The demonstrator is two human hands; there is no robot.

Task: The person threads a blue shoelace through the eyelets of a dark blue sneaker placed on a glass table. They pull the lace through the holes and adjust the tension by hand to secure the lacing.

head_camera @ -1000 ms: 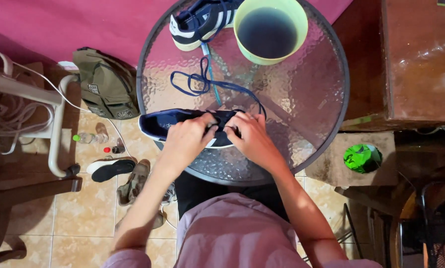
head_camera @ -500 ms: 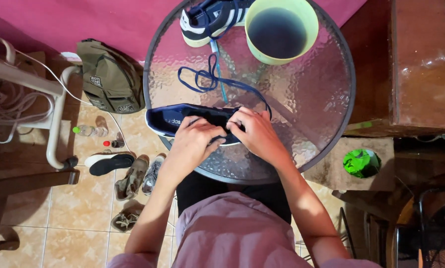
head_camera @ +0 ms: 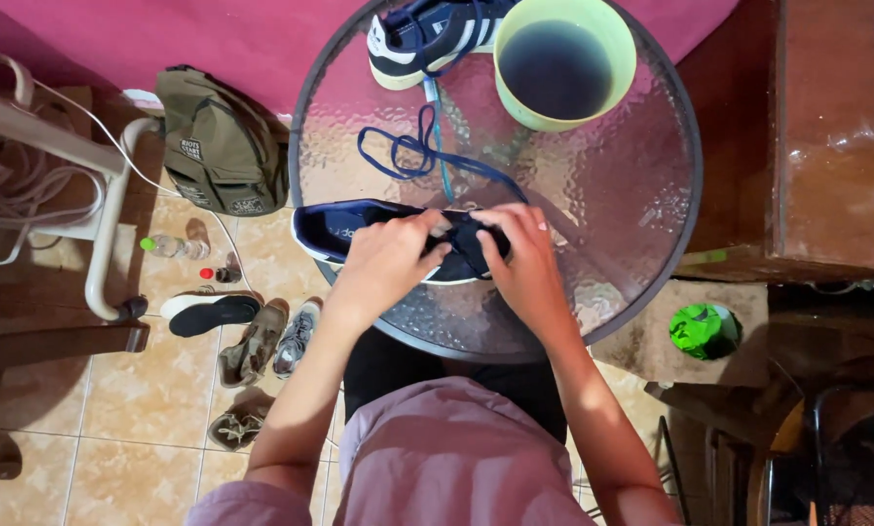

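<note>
A navy sneaker (head_camera: 344,229) with a white sole lies on its side near the front of a round glass table (head_camera: 641,185). My left hand (head_camera: 388,263) grips its middle, and my right hand (head_camera: 520,253) pinches the upper by the lace holes. A blue lace (head_camera: 408,151) trails from the sneaker in loose loops toward the back of the table. A second navy sneaker (head_camera: 427,39) rests at the far edge, beside a light green bucket (head_camera: 563,68) holding dark water.
An olive backpack (head_camera: 218,141) leans against the magenta wall at the left. Sandals and shoes (head_camera: 252,341) lie on the tiled floor, with a small bottle (head_camera: 169,245). A brown wooden cabinet (head_camera: 826,136) stands at the right; a green object (head_camera: 702,329) lies below it.
My hands keep working at the lace holes of the near sneaker, fingers shifting slightly. The view has tilted a little, so the table sits lower in frame.
</note>
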